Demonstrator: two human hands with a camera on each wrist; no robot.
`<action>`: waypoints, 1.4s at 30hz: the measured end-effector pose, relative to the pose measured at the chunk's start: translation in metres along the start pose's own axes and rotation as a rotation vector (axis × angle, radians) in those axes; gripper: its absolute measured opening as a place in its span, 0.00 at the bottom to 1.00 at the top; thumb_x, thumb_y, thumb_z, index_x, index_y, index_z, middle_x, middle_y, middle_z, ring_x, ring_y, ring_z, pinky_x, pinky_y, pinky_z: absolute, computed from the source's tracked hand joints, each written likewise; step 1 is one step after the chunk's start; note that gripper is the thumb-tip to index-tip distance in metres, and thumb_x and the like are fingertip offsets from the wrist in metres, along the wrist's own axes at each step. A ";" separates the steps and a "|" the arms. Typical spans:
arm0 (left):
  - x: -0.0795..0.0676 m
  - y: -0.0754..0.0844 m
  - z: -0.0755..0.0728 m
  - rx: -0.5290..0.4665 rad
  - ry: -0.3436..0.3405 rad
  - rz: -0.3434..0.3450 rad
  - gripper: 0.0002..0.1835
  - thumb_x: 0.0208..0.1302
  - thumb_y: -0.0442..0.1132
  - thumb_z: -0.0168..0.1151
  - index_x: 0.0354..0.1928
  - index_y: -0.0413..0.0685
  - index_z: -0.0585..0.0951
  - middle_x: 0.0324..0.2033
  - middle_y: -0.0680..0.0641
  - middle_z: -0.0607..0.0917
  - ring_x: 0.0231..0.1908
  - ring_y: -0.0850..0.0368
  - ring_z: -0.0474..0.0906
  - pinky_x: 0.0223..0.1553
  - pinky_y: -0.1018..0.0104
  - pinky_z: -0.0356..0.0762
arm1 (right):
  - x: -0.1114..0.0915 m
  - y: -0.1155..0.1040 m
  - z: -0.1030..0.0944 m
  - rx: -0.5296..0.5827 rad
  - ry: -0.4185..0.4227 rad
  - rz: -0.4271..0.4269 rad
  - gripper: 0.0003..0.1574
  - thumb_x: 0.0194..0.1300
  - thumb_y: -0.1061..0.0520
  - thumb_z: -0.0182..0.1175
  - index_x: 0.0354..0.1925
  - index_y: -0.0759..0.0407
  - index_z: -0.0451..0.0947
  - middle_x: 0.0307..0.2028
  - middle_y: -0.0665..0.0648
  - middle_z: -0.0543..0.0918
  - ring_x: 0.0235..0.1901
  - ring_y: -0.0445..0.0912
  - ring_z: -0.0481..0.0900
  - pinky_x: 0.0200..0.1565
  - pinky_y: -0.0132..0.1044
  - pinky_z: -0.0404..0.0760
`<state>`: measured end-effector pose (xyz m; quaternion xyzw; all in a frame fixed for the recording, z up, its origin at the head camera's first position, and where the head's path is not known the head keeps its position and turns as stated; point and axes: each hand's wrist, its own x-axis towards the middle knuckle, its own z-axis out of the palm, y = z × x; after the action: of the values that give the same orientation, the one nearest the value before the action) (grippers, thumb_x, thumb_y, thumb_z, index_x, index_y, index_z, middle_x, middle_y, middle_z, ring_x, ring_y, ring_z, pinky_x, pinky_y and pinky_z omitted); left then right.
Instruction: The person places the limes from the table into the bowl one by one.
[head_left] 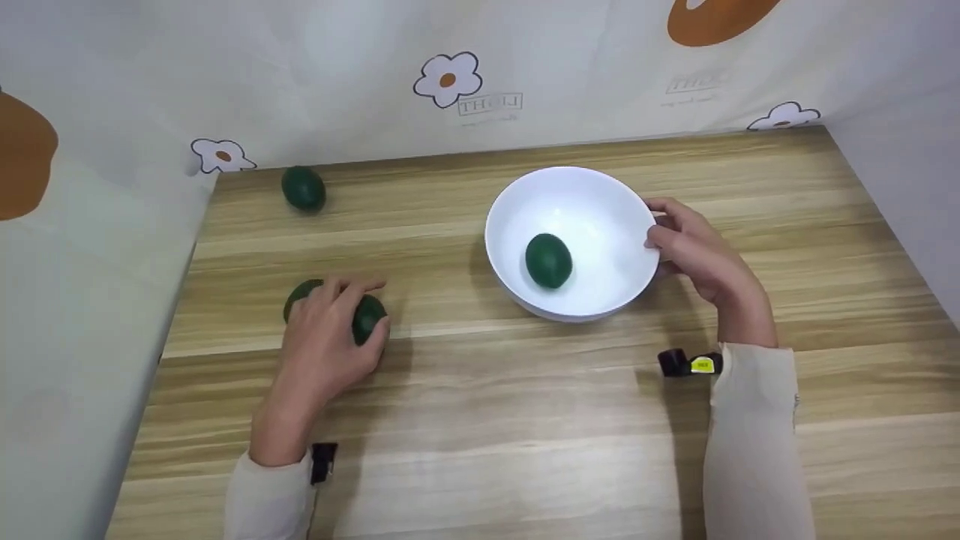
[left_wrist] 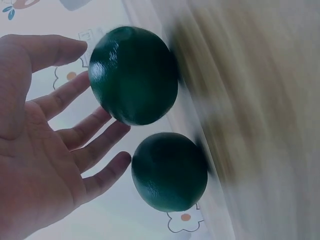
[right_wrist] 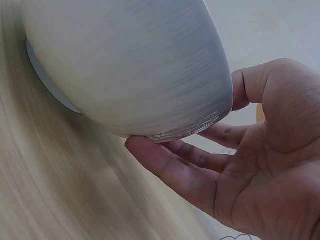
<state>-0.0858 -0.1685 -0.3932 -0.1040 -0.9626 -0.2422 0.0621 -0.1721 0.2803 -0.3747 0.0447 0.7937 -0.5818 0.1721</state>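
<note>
Over two glossy dark green egg-shaped objects hovers my left hand [head_left: 326, 337], its fingers spread and loosely bent. One green egg [left_wrist: 134, 75] lies between thumb and fingers, with a small gap at the thumb. The second green egg [left_wrist: 169, 171] sits by the little finger; in the head view the hand partly covers both. My right hand [head_left: 701, 251] grips the right side of a white bowl [head_left: 607, 225], thumb at the rim and fingers against the outer wall. Inside the bowl lies another green egg [head_left: 548, 260].
A further green egg [head_left: 304, 188] rests near the far left corner of the wood-grain table [head_left: 525, 442]. Behind the table's back edge hangs a pale flower-printed sheet [head_left: 337, 90], which continues along both sides.
</note>
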 end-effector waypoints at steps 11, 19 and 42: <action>-0.006 0.000 -0.003 0.009 -0.033 -0.051 0.25 0.69 0.44 0.68 0.65 0.47 0.82 0.60 0.36 0.83 0.60 0.32 0.80 0.64 0.32 0.73 | -0.001 -0.001 0.000 -0.002 0.002 0.003 0.38 0.69 0.61 0.45 0.77 0.61 0.60 0.60 0.62 0.76 0.40 0.40 0.85 0.39 0.36 0.88; -0.011 -0.002 -0.002 0.005 -0.060 -0.056 0.26 0.68 0.46 0.70 0.65 0.46 0.81 0.61 0.35 0.81 0.61 0.34 0.80 0.62 0.36 0.76 | -0.002 0.000 -0.001 -0.005 0.009 0.007 0.40 0.67 0.61 0.45 0.77 0.59 0.60 0.61 0.61 0.75 0.41 0.40 0.85 0.40 0.36 0.88; -0.013 -0.003 -0.002 -0.054 -0.122 -0.050 0.32 0.63 0.41 0.75 0.68 0.44 0.78 0.67 0.34 0.76 0.67 0.35 0.75 0.67 0.37 0.75 | 0.000 -0.001 0.001 0.001 0.008 0.009 0.40 0.68 0.61 0.45 0.77 0.60 0.60 0.63 0.64 0.74 0.40 0.40 0.85 0.39 0.36 0.88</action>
<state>-0.0738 -0.1742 -0.3955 -0.0960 -0.9601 -0.2626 -0.0058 -0.1717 0.2793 -0.3744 0.0508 0.7940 -0.5811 0.1715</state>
